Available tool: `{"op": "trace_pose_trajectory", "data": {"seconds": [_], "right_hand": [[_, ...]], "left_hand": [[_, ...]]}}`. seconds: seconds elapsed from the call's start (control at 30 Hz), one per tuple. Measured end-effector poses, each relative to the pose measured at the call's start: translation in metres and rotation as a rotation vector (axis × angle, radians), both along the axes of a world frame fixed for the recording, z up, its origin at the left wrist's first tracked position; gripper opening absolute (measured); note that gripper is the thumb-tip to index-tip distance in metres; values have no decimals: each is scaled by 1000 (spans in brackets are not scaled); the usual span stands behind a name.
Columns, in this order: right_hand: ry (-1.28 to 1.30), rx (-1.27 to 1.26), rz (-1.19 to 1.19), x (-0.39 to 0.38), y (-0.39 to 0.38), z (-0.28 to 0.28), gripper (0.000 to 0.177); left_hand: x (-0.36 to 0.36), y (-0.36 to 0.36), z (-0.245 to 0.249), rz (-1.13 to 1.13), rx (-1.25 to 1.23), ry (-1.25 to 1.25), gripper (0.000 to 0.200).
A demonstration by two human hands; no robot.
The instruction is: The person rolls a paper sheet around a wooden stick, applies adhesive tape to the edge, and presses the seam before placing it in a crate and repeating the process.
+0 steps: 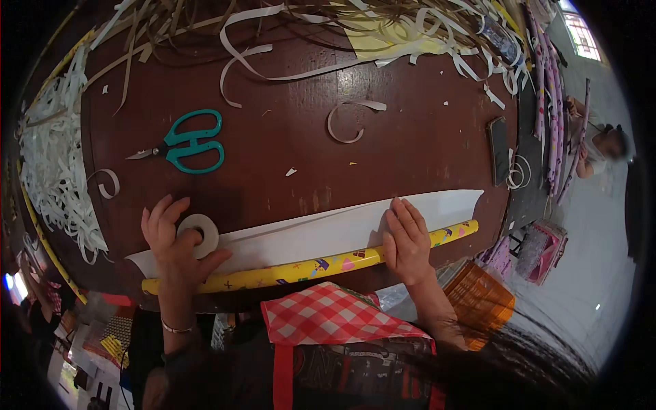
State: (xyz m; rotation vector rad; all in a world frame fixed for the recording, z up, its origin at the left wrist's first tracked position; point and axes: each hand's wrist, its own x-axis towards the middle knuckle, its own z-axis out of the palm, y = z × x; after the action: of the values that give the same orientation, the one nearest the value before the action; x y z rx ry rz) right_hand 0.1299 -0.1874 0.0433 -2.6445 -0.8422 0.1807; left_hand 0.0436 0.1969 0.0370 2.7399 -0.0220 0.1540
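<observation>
Yellow patterned wrapping paper (287, 275), partly rolled into a tube, lies along the table's near edge with its white inner side (307, 232) facing up. Over the tube's left end is my left hand (174, 242), with one finger hooked in the hole of a roll of white tape (210, 231) and the others spread. My right hand (408, 242) rests on the paper and tube toward the right, its fingers stretched out flat and close together. Teal-handled scissors (195, 142) lie beyond my left hand, blades slightly apart and pointing left.
Paper strips (239, 65) tangle along the table's (273, 130) far side, with a white heap (58, 143) at left. A curled strip (333, 130) and phone (499, 150) lie farther right. An orange basket (482, 294) stands below; another person (601, 147) is at right.
</observation>
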Motion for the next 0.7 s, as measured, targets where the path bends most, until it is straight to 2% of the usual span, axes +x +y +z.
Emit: {"op": "trace_pose_trajectory", "data": {"seconds": [0.43, 0.7], "right_hand": [[-7, 0, 7, -2, -3, -4, 33], [9, -6, 17, 0, 0, -2, 32]], "left_hand": [[-20, 20, 4, 173, 77, 9, 41], [-21, 16, 2, 223, -13, -5, 33]]}}
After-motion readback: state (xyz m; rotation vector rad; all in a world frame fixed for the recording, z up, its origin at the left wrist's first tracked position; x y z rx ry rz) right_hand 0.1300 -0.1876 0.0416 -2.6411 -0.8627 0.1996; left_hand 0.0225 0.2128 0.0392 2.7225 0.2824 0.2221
